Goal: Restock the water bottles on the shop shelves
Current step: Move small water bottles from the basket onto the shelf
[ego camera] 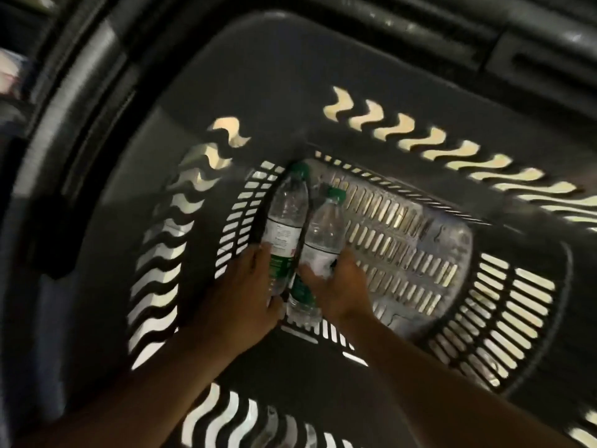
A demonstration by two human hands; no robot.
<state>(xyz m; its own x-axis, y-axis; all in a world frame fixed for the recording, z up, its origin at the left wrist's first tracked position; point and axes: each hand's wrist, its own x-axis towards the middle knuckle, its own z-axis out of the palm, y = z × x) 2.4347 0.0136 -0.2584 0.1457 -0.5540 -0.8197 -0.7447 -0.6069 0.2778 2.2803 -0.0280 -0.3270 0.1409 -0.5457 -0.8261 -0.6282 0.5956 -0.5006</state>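
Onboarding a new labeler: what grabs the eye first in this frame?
Two clear water bottles with green caps, lying side by side at the basket's floor, centre frame: left bottle, right bottle. The left hand and right hand each grip one near its base. Around them, the dark basket glows through wavy and slotted cutouts.

Basket (504, 295) floor bare right of bottles (303, 227)

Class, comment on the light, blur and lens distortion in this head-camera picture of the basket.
Head view: dim inside the dark basket, with light glowing through its wall slots; motion blur smears the rim and edges; the wide-angle lens bends the walls; the two bottles stay fairly sharp.
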